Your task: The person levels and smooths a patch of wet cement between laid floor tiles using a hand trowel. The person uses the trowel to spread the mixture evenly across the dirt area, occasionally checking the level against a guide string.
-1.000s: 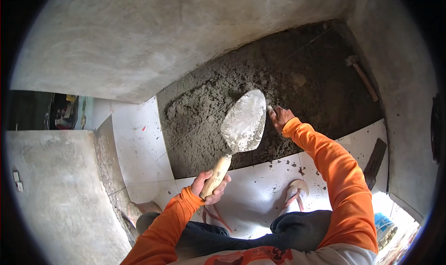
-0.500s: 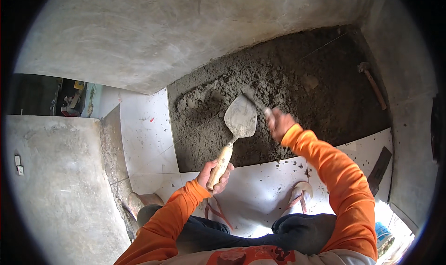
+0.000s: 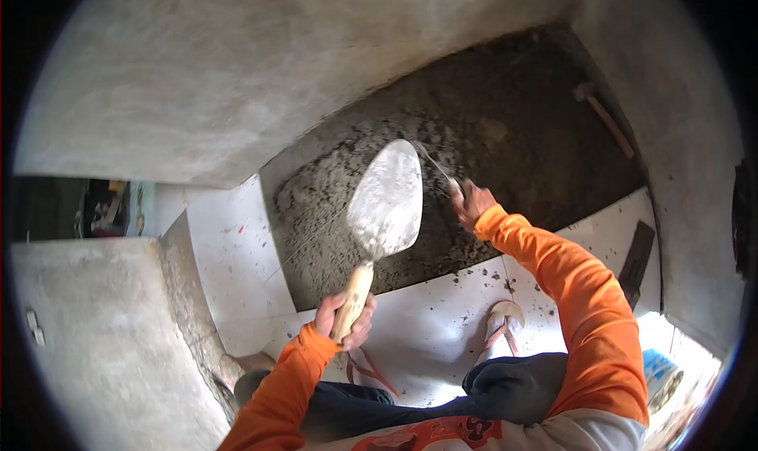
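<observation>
My left hand [image 3: 347, 322] is wrapped round the wooden handle of a trowel [image 3: 387, 202]. The trowel's broad, rounded, light-grey blade is raised over the mortar and points away from me. My right hand [image 3: 474, 204] grips a second trowel [image 3: 436, 165], its thin blade seen nearly edge-on. That blade's tip lies close to the far right edge of the broad blade; I cannot tell whether they touch. Below both tools spreads the dark grey wet mortar [image 3: 316, 214], lumpy at the left and in the middle.
White floor tiles [image 3: 418, 325], spotted with mortar, border the bed on the near and left sides. A hammer [image 3: 606, 119] lies along the right wall. A dark flat bar [image 3: 636, 263] rests on tiles at the right. A blue-and-white bucket [image 3: 659, 372] stands lower right. Bare grey walls [image 3: 237, 80] enclose the bed.
The broad trowel has risen toward me and its blade has turned, now looking larger and brighter. The right-hand trowel is tilted to a thinner edge. My view has shifted and rotated slightly.
</observation>
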{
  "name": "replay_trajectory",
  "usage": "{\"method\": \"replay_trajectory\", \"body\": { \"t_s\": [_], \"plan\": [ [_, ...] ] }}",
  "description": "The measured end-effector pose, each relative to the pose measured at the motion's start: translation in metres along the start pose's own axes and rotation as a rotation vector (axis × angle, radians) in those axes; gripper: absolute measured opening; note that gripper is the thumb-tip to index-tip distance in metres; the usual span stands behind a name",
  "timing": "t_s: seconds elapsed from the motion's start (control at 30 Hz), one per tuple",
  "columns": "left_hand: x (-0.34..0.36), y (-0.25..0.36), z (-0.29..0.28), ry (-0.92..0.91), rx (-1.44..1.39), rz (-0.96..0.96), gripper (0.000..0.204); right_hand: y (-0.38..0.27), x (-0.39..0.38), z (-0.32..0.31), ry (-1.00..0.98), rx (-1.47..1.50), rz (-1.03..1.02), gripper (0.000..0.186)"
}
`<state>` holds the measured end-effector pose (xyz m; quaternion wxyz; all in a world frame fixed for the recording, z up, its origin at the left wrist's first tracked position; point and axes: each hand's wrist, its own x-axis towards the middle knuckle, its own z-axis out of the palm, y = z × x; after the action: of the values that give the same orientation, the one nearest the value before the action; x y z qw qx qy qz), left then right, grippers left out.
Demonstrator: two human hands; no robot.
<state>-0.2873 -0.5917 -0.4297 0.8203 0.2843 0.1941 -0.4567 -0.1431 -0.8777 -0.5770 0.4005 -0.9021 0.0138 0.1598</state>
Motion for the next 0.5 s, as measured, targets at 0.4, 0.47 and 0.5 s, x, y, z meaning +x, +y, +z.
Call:
{"method": "replay_trajectory", "body": {
  "t_s": [0.4,0.47,0.5],
  "plan": [
    [0.02,-0.023,-0.016,0.091,0.015,0.335,0.037,-0.057,-0.03,-0.025,-0.473,0.711,0.106,0.045],
    [0.036,-0.033,-0.013,0.259,0.207,0.36,0.036,-0.029,-0.022,-0.003,-0.066,0.028,-0.119,0.037],
    [0.029,-0.031,-0.018,0.482,0.412,0.39,0.035,-0.044,-0.032,-0.01,-0.08,-0.158,-0.046,0.034]
  ]
}}
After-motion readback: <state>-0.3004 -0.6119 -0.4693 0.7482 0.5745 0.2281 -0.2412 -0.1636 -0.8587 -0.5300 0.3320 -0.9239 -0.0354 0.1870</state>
